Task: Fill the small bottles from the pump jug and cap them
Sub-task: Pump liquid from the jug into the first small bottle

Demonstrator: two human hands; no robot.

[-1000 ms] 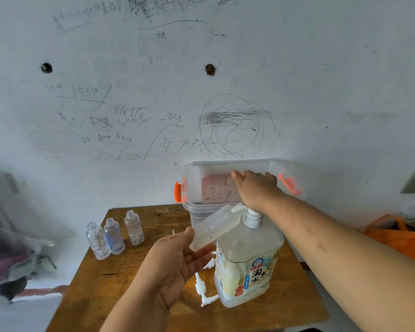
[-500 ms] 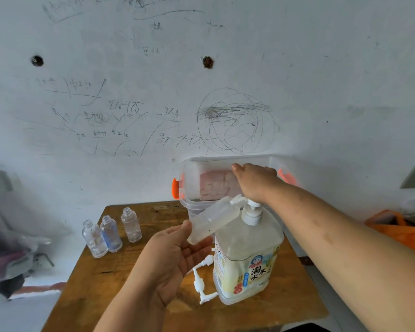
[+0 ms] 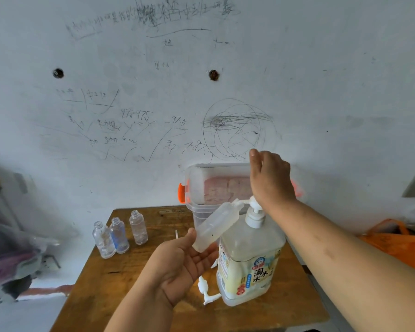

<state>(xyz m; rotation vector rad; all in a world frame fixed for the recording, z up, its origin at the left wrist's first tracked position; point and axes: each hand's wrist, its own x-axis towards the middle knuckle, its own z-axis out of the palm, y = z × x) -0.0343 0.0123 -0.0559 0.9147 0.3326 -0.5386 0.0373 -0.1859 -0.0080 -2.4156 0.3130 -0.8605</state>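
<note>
L hand [image 3: 180,267]: 1 bottle [image 3: 216,226] | R hand [image 3: 271,178]: pump jug [image 3: 249,259] | 3 uncapped bottles [image 3: 119,236]

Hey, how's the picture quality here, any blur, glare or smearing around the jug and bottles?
Head view: soft, even light, no hard shadows or strong glare on the pump jug. Head view centre: sharp, the label and the held bottle show clearly. Head view left edge: smeared, the dark bundle is unreadable.

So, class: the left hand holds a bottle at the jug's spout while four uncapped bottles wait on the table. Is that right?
No. The head view shows three uncapped bottles waiting on the table, not four; the rest stands.
</note>
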